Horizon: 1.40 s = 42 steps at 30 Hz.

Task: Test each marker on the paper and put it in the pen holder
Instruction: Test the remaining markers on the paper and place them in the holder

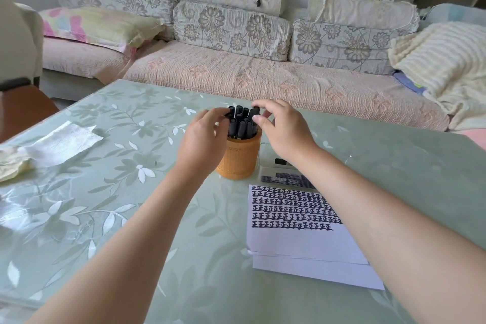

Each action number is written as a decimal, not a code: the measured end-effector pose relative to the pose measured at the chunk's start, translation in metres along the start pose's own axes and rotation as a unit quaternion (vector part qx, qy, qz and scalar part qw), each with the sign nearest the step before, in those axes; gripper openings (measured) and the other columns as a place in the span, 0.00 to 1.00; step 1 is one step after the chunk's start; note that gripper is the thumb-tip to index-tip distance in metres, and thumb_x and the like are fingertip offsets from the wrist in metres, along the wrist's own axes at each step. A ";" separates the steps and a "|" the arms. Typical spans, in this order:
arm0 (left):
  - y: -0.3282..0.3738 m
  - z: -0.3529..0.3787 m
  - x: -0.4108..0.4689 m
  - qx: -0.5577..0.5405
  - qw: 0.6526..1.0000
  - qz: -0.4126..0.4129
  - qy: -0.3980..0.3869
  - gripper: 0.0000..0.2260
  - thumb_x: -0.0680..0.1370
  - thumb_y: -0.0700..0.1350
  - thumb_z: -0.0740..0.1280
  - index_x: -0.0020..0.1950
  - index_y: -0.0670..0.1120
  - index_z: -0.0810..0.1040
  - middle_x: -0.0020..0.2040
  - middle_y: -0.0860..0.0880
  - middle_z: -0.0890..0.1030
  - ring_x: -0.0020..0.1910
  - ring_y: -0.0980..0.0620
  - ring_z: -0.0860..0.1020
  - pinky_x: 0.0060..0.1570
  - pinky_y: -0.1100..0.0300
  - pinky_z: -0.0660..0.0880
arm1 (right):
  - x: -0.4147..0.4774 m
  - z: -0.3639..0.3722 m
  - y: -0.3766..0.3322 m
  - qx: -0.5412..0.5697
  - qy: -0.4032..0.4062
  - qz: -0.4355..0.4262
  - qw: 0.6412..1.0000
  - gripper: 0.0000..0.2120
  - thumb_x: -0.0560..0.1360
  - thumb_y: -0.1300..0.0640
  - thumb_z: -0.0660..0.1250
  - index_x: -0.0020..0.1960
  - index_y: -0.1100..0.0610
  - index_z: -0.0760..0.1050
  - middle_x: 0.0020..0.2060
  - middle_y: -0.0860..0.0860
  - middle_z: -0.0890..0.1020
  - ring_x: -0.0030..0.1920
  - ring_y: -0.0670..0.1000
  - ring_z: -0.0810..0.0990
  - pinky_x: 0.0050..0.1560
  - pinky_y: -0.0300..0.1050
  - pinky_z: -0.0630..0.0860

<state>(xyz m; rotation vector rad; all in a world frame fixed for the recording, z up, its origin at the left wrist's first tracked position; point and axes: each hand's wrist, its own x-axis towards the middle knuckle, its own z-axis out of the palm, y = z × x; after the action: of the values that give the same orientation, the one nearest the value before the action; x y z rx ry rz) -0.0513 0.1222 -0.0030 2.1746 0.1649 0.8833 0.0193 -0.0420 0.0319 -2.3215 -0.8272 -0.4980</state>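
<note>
A round tan pen holder (238, 159) stands mid-table, packed with several black markers (243, 123) standing upright. My left hand (202, 139) is at the holder's left side, its fingertips curled onto the caps on the left. My right hand (282, 127) reaches over from the right, with thumb and fingers pinching the top of a marker at the far right of the bunch. White sheets of paper (305, 242) lie to the front right of the holder, with several rows of black test marks across the upper part of the top sheet.
A flat white marker box (278, 176) lies between holder and paper, partly under my right forearm. Crumpled white tissue (60, 143) sits at the table's left. The table has a green floral cover (118, 192). A sofa (263, 76) with cushions runs behind its far edge.
</note>
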 end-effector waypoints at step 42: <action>0.015 0.016 0.008 -0.078 0.993 0.020 -0.085 0.26 0.76 0.39 0.66 0.74 0.50 0.66 0.70 0.52 0.70 0.69 0.54 0.68 0.68 0.58 0.66 | 0.002 0.021 0.002 0.206 0.033 0.154 0.966 0.03 0.78 0.54 0.66 0.47 0.52 0.78 0.39 0.44 0.80 0.41 0.43 0.78 0.46 0.41 0.75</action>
<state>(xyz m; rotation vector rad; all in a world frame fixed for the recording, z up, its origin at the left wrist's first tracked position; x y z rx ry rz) -0.0371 0.1050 0.0039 2.1011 -0.0305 0.7038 0.0253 -0.0283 0.0169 -1.9824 -0.4688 -0.2374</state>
